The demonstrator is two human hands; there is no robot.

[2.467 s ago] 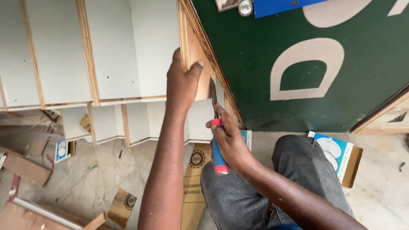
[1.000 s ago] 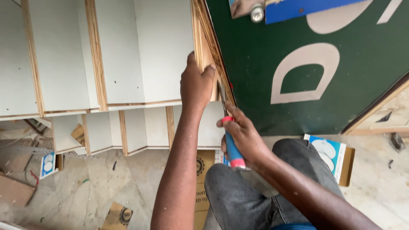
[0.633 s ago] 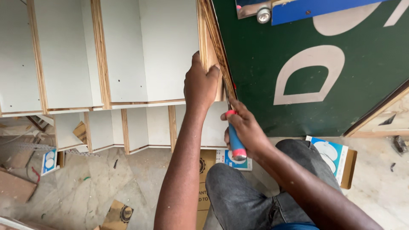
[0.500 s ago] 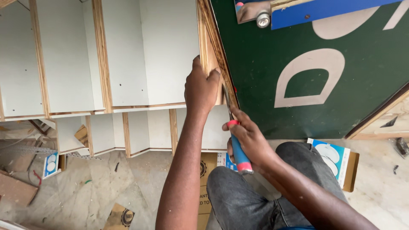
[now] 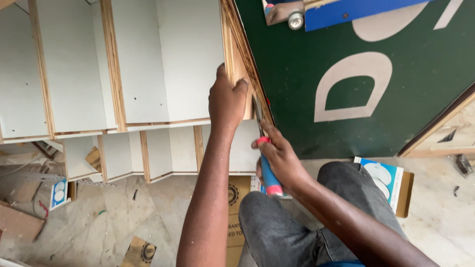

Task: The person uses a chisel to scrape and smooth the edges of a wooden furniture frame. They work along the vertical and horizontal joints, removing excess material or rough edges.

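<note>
My left hand is wrapped over the edge of a thin plywood strip that stands against the side of the white-faced plywood panels, fingers curled round its outer face and thumb on the near side. My right hand is closed around the blue handle of a chisel with pink bands at both ends of the grip; its metal blade points up and lies along the edge of the strip, just right of my left thumb, and I cannot tell whether the tip is touching the wood. The two hands are close together but not touching. Right of the strip leans a dark green board with large pale lettering, and a blue bar crosses its top. The panels form open compartments edged in bare plywood; the lower ones look empty as far as I can see. My knee in grey jeans sits under my right forearm. On the pale floor lie a flattened brown carton, a small blue and white box at the left, and another blue and white box beside my leg, both shut so their contents are hidden.
</note>
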